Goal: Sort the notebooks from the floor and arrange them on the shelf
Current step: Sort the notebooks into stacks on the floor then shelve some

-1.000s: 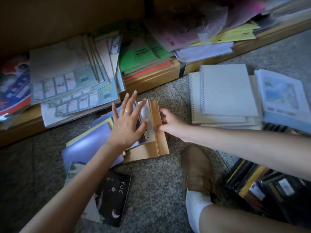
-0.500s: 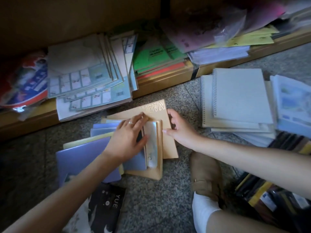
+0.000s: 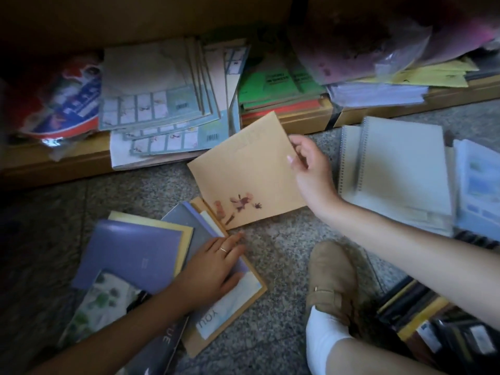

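- The right hand (image 3: 308, 169) pinches the right edge of a kraft notebook (image 3: 243, 169), thumb on the cover and fingers behind. The notebook is lifted and tilted, with its upper corner aimed at the shelf (image 3: 67, 163) just beyond.
- The notebook's lower corner, printed with pressed flowers, overlaps the floor pile (image 3: 194, 228). Its proportions are too skewed by the tilt to tell which way its long axis runs.
- The left hand (image 3: 213, 269) lies flat on that pile with straight fingers, pressing down and gripping nothing.
- The shelf is straight ahead of both hands. The right hand is nearer and already loaded, so the placing is probably its job.
- The kraft cover is matte, thin and slightly flexible. A purple notebook (image 3: 130, 253) in the pile looks smooth, and the floor (image 3: 135, 193) is speckled stone.
- Spiral-bound pads (image 3: 400, 163) are stacked to the right. The shelf's wooden lip carries fanned blue-grid books (image 3: 162, 104) and green ones (image 3: 270, 79).
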Motion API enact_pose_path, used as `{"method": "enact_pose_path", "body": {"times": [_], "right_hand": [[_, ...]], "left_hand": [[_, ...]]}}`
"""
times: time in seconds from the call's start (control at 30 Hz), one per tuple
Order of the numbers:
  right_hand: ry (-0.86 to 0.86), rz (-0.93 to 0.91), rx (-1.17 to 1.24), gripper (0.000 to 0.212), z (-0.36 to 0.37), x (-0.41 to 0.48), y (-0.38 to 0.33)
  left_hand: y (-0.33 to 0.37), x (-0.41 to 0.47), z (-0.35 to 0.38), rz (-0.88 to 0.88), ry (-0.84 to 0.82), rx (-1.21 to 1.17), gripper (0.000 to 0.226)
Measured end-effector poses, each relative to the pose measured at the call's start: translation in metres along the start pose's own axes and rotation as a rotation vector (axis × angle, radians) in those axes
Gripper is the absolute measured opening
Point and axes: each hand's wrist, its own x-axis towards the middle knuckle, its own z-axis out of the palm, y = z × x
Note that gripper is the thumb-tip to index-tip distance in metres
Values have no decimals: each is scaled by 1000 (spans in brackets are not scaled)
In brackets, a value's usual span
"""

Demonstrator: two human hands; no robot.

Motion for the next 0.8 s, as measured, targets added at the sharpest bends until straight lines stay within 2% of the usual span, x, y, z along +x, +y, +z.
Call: {"method": "enact_pose_path", "body": {"times": [0.07,0.17,0.23,0.3,0.37,0.47,0.6,0.7,0.8], "right_hand": [[32,-106,15,30,-6,7,-18],[-12,-318,-26,31,-21,20,-48],[-65,-448,-59,32,-30,30,-75],[-127,-528,-75,35,-36,41,-103],[-155,-587,-89,36,-40,53,-129],[-43,-711,-176,36,-43,66,-159],[21,-819,-128,32,-35,75,-189],[8,-736,-21,32,-26,89,-201],[99,-709,-117,40,-19,106,-206]], "left_hand": [[-3,11,-18,-129,180,-120,53],[-11,36,-56,-405,496,-358,71],[-15,54,-85,-487,655,-494,84],[-17,69,-118,-529,663,-596,84],[-26,78,-145,-568,588,-603,65],[-52,73,-168,-605,411,-609,34],[-53,52,-187,-558,353,-927,6],[-42,47,-199,-551,436,-1015,12],[-34,43,-224,-517,585,-1078,13]]}}
